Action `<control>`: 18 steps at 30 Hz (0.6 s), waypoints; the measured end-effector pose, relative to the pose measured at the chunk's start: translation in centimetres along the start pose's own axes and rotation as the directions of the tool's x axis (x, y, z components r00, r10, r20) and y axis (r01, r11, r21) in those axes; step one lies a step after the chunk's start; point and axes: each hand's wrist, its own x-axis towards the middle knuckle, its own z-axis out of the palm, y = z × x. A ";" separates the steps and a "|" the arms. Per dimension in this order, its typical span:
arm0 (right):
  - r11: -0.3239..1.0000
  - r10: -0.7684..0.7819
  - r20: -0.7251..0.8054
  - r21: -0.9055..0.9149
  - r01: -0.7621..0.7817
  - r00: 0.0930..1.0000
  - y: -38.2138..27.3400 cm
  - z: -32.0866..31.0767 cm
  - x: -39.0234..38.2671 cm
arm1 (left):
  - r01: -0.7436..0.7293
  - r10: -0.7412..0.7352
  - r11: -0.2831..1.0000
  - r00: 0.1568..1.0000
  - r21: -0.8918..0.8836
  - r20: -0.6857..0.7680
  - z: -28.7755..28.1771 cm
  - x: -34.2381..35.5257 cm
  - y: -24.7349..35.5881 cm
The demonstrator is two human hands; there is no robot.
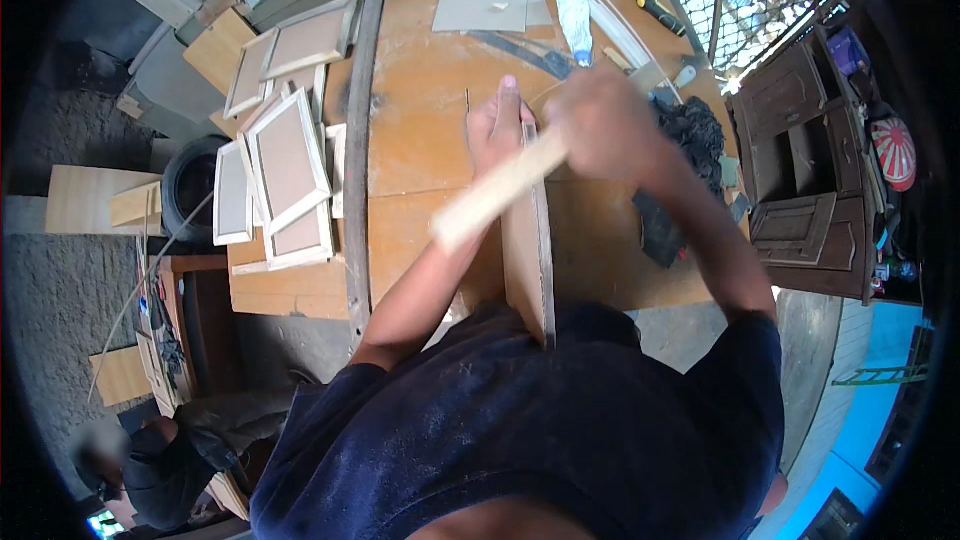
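Observation:
My left hand [495, 128] grips the far end of a thin flat panel [530, 250], its thumb pointing up. The panel stands on edge, seen nearly end-on, and its near end reaches my dark shirt. My right hand [605, 125], smeared by motion, is closed around a pale wooden stick [500, 188]. That stick slants across above the panel, its free end over my left forearm. Whether stick and panel touch, I cannot tell.
The wooden worktable [420, 80] carries framed panels [290, 160] on the left, a long bar [362, 160], a bottle [574, 20], a yellow-black tool [660, 10] and black cloth [695, 135]. A dark cabinet [800, 160] stands right; another person [165, 470] is lower left.

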 end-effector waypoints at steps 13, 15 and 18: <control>0.981 0.189 0.095 0.019 -0.192 0.977 3.9 -0.5 0.2 | 0.022 -0.023 0.999 1.000 -0.037 -0.019 0.4 -0.2 -0.1; 0.990 0.138 0.010 -0.009 -0.138 0.990 2.5 -0.1 -0.3 | 0.012 -0.014 0.997 1.000 -0.074 -0.021 0.3 -0.4 -0.1; 0.995 -0.037 0.030 0.096 0.034 0.999 -0.3 0.2 -0.5 | -0.002 0.003 0.999 1.000 0.051 -0.026 0.1 -0.7 0.5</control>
